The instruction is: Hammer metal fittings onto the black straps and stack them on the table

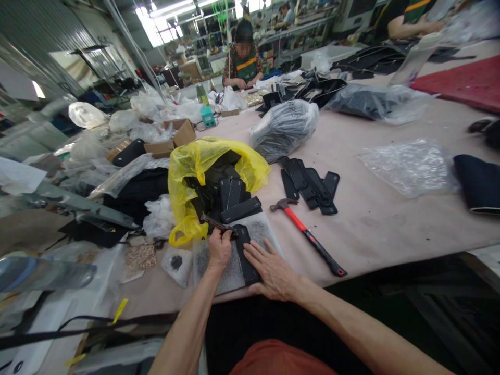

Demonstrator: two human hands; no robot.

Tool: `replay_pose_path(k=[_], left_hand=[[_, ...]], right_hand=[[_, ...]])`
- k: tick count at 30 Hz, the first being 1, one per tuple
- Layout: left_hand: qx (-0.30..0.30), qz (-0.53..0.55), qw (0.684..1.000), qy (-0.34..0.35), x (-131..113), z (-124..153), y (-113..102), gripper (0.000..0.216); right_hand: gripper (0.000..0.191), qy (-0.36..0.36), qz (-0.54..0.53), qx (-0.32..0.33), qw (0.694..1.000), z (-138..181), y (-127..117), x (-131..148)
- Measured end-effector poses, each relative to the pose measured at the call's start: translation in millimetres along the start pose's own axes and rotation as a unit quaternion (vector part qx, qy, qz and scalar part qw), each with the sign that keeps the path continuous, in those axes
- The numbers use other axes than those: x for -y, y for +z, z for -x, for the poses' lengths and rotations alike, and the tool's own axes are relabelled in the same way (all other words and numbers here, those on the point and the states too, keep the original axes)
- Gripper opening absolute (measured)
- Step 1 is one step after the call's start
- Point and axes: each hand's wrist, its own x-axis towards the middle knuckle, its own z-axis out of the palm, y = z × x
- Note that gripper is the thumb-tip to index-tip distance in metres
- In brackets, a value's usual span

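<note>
- The black strip (242,255) near the middle is looking matt and smooth.
- The board (230,273) beneath it is showing a rough, speckled face.
- The hammer (310,238) to the right is pairing dull metal with a smooth, plastic-looking handle.
- The yellow bag (187,161) is gleaming as thin, crinkled plastic.
- The clear film (410,166) at right is glinting, glossy and wrinkled.

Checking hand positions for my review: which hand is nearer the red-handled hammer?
Right. The right hand rests on the black strip, left of the red-handled hammer; the left hand, gripping a dark tool, is farther away, on the strip's other side.
</note>
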Motion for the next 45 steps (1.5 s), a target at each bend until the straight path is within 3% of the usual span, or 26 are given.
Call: replay_pose_path(k=[8, 11, 17, 24, 45], left_hand=[[0.004, -0.013, 1.0, 0.01, -0.9, 12.4, -18.7, 0.019], [0.03, 0.0, 1.0, 0.006, 1.1, 22.2, -20.4, 0.018], [0.061, 0.027, 0.998, 0.02, 3.8, 36.0, -16.7, 0.017], [0.1, 0.01, 0.993, 0.062, 1.9, 41.0, -14.6, 0.016], [0.102, -0.038, 0.991, 0.078, -0.1, 39.6, -14.2, 0.019]], right_hand=[[0.094, 0.006, 0.028, -0.014, 0.999, -61.1, -14.1, -26.3], [0.092, 0.024, 0.011, -0.028, 0.999, -55.0, -17.0, -31.3], [0.062, 0.083, 0.017, -0.048, 0.995, -34.7, -11.8, -30.9], [0.06, 0.103, 0.007, -0.079, 0.992, -38.7, -9.7, -27.7], [0.055, 0.091, -0.001, -0.104, 0.99, -36.9, -11.6, -32.7]])
